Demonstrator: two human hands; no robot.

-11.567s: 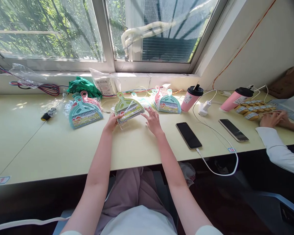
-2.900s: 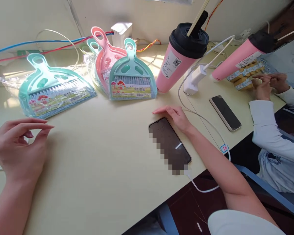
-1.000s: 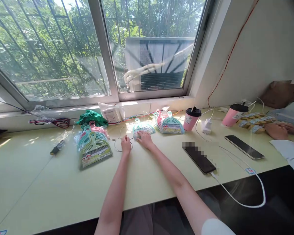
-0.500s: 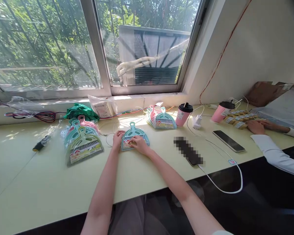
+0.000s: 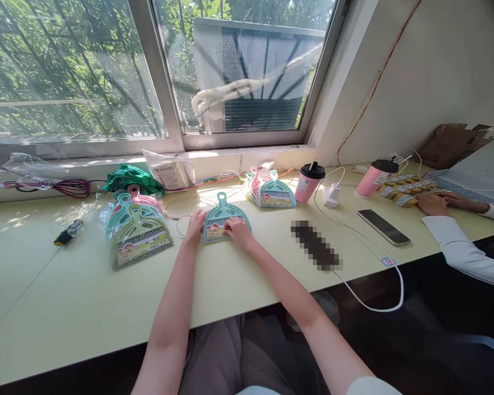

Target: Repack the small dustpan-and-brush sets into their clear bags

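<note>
At the middle of the table [image 5: 86, 307], toward its far side, I saw the turquoise dustpan set [image 5: 222, 207] lying with its handle pointing far and its brush in the pan; the left hand [image 5: 195, 226] had its fingers at the set's left rim, though I could not tell whether they pinched it; the right hand [image 5: 239, 232] rested with bent fingers on the right part of the label [image 5: 214, 231], and I could not tell whether they gripped anything. Far right of the set stood a pink cup [image 5: 305, 189] with a black lid and a straw, its contents hidden from me; a second pink cup [image 5: 369, 182], lidded too, stood farther right; at the far left, a clear bag [image 5: 170, 171] held a printed packet. The set's label bore a coloured picture and print too small for me to read; the green dustpan set [image 5: 142, 240] on the left pile wore a similar one. The near edge ran well apart from the set, and pale tabletop stretched between them, crossed by both forearms; the left pile lay near the left hand; on the right, a phone [image 5: 383, 226] lay near that edge, and a white cable [image 5: 401, 291] looped over it.
</note>
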